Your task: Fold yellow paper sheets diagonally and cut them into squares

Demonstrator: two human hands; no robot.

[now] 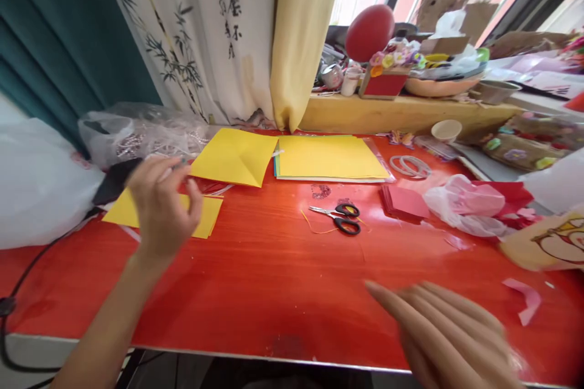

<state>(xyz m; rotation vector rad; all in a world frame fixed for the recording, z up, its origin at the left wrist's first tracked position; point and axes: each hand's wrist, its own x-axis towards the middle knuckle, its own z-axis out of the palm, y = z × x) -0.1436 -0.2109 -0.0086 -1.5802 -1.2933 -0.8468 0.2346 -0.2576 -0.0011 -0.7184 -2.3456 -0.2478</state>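
Observation:
My left hand [166, 209] is raised over the left side of the red table, with its fingers loosely curled and apart and no paper between them. Just beyond its fingertips lies a square sheet of yellow paper [235, 158] with a faint crease. Under and around the hand are more yellow paper pieces [205, 222], partly hidden by it. My right hand [456, 337], a little blurred, hovers at the front right, fingers stretched out and holding nothing. Black-handled scissors [340, 217] rest partly spread in the middle, beside a thin orange thread [314, 230].
A stack of coloured paper, yellow on top [331, 158], lies at the back. Dark red paper squares [404, 203], clear rings [410, 166] and a pink scrap [524, 301] are on the right. Plastic bags [41, 188] and a black cable [34, 261] are at left.

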